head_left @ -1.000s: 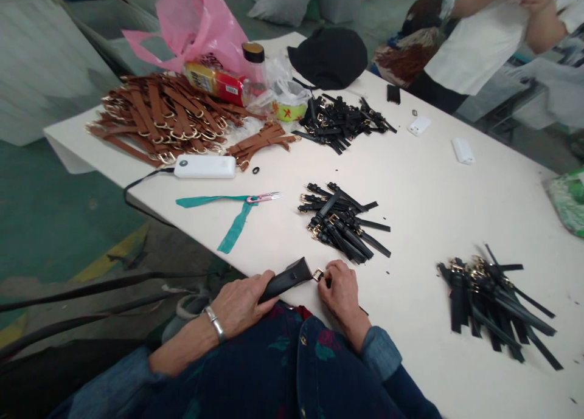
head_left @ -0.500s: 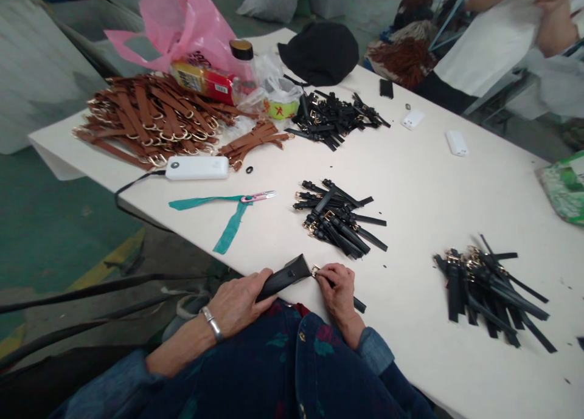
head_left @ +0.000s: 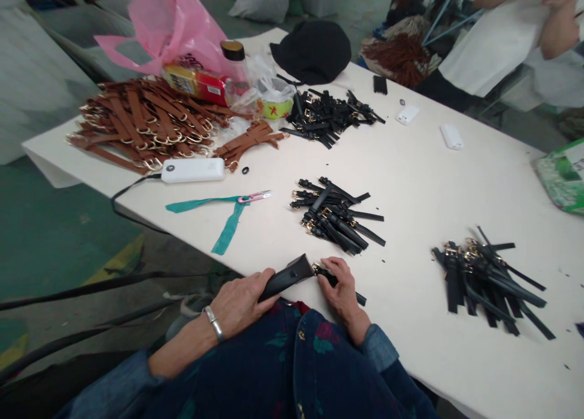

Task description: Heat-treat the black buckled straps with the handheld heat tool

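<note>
Wrapped around a black handheld tool [head_left: 288,277] with a wide, flared end, my left hand [head_left: 244,300] is closed at the table's front edge; the tool's exact kind I cannot make out. Its flared end points right, close to a small metal buckle [head_left: 315,268]. My right hand [head_left: 340,288] pinches a black strap [head_left: 329,277] just behind that buckle, and the strap's tail [head_left: 360,298] sticks out past the hand. Beyond both hands lies a pile of black buckled straps [head_left: 337,218]. A second pile of black straps [head_left: 488,279] is off to the right.
Pink thread snips [head_left: 255,197] tied with green cloth [head_left: 227,230] lie left of the middle pile. Farther back are a white power bank [head_left: 192,170] with a cable, brown straps [head_left: 141,121], more black straps [head_left: 326,118], a black cap [head_left: 314,51] and a pink bag [head_left: 177,24].
The fingers of my right hand have shifted slightly on the strap, showing more of it behind the buckle. My left hand still holds the black tool. The whole view has shifted slightly.
</note>
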Available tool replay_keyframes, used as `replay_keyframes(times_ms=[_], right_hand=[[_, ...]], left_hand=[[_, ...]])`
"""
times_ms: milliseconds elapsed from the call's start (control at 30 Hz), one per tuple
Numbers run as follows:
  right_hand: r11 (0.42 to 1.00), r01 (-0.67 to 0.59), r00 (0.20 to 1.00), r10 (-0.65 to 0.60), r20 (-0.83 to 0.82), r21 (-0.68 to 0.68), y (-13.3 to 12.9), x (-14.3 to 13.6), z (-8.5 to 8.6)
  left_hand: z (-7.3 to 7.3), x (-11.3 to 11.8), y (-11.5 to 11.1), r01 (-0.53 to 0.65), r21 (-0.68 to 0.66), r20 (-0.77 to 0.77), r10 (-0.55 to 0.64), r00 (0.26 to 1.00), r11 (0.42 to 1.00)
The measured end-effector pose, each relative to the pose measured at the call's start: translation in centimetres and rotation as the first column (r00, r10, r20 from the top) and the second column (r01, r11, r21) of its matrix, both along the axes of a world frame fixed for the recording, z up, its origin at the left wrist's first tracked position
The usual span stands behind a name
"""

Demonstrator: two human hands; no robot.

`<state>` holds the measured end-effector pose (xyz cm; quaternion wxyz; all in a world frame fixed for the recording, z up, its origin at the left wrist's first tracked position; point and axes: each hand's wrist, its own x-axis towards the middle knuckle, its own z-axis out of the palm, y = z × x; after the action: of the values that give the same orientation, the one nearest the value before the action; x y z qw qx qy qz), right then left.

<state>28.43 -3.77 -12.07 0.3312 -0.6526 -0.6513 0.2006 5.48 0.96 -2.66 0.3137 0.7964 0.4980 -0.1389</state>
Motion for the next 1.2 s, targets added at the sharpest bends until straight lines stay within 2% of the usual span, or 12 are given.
replay_keyframes(times_ms=[133,400,567,667,800,867,967,1067,1200], right_hand=[[1.000,-0.005,0.999,0.004,0.043,0.024,-0.3,0.1,0.0],[0.994,-0.008,0.955,0.039,0.295,-0.105,0.6,-1.1,1.5],[0.989,0.010,0.923,0.047,0.381,-0.145,0.7,-1.0,1.4],[0.988,0.015,0.951,0.033,0.308,-0.152,0.8,-0.8,1.0],[0.991,0.046,0.998,-0.040,0.051,-0.124,1.1,-0.4,1.0],[0.990,0.112,0.989,-0.120,-0.091,-0.091,1.0,0.0,1.2],[0.958,0.275,0.929,-0.285,-0.235,-0.074,0.3,0.8,1.6],[0.942,0.330,0.910,-0.333,-0.247,-0.055,-1.2,1.4,1.6],[0.984,0.177,0.978,-0.176,-0.111,-0.003,-3.1,1.2,0.4]], left_hand=[[0.1,0.7,0.2,0.040,0.027,-0.023,-0.040,0.999,0.999],[-0.7,1.5,0.3,0.100,0.071,-0.030,-0.098,0.995,0.992],[-1.3,1.5,0.2,0.145,0.075,-0.014,-0.145,0.989,0.987],[-1.3,1.5,0.2,0.142,0.065,-0.016,-0.141,0.990,0.988],[-1.2,1.6,0.2,0.144,0.062,-0.021,-0.143,0.990,0.988],[-1.3,1.6,0.1,0.145,0.059,-0.025,-0.144,0.989,0.988],[-1.4,1.5,0.0,0.144,0.063,-0.024,-0.142,0.990,0.988],[-1.3,1.4,-0.1,0.128,0.059,-0.028,-0.127,0.992,0.990],[-0.7,1.5,-0.1,0.110,0.045,-0.053,-0.108,0.993,0.993]])
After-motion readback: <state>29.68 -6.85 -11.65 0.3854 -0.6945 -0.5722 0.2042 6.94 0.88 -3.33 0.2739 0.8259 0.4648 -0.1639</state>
